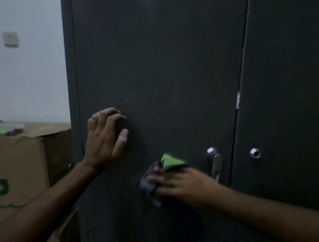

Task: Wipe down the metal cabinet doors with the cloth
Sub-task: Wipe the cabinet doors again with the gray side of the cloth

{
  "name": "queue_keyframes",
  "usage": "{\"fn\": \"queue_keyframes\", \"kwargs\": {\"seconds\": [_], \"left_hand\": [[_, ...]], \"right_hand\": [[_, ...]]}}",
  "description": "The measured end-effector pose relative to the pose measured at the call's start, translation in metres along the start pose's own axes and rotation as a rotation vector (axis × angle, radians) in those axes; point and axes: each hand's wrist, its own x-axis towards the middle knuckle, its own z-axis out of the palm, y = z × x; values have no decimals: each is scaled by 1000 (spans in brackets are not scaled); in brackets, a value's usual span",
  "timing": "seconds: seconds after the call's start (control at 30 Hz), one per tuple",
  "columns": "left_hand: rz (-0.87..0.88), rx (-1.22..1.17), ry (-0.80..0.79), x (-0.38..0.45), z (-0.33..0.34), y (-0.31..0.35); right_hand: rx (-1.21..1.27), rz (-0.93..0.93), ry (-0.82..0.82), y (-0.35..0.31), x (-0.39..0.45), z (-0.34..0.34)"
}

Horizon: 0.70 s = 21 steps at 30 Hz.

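On the left cabinet door (161, 65), low and just left of the metal handle (214, 162), my right hand (184, 186) presses the clenched grey-green cloth (161, 172). My left hand (104, 140) rests released, fingers spread, near the door's left edge, bare panel above.

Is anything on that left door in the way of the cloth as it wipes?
Only the metal handle, just right of the cloth under the right hand. The left hand rests higher up. The rest of the left door looks bare.

Dim, soft, motion-blurred footage
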Motion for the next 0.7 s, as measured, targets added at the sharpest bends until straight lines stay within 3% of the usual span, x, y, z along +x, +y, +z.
{"fn": "queue_keyframes", "kwargs": {"seconds": [0.13,0.2,0.3,0.4,0.43,0.47,0.57,0.6,0.63,0.7], "left_hand": [[205,38,-196,38,3,3],[248,59,-224,57,5,7],[336,73,-213,86,2,3],[379,71,-204,112,-7,-1],[382,66,-215,117,-9,-1],[389,63,-228,121,-10,-1],[414,77,-297,130,-12,-3],[407,82,-320,135,-12,-3],[390,80,-333,141,-13,-2],[338,70,-339,156,-18,-2]], "right_hand": [[-36,527,95,101,-10,-55],[-27,696,145,130,-17,-68],[19,896,204,148,-42,-76],[217,1190,282,124,-34,-70],[281,1184,282,108,-23,-67],[316,1056,248,93,-11,-63],[264,363,25,94,7,-67],[234,220,-15,115,7,-75],[206,178,-18,142,8,-84],[157,337,79,204,11,-107]]}}
